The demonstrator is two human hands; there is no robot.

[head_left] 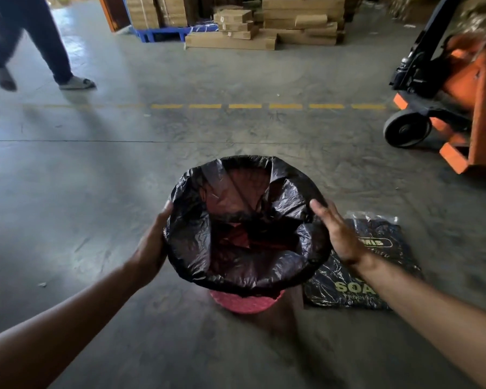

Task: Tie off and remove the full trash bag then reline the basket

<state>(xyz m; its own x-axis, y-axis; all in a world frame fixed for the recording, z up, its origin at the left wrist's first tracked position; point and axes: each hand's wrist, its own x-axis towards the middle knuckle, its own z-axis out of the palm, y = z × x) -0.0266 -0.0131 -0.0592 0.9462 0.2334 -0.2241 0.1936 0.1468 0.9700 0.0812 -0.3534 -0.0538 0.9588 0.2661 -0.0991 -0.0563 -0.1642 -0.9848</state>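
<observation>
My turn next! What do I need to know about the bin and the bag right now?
Left hand: open, pressed against the left side of the bag-covered rim.
Right hand: open, resting on the right side of the rim.
Red basket: on the floor between both hands, with a black liner spread inside and folded over the rim.
Pack of bags: flat on the floor to the basket's right.
Done: the liner looks fitted; no full tied bag is in view.
Left: probably just smooth the liner and pick up the pack.
</observation>
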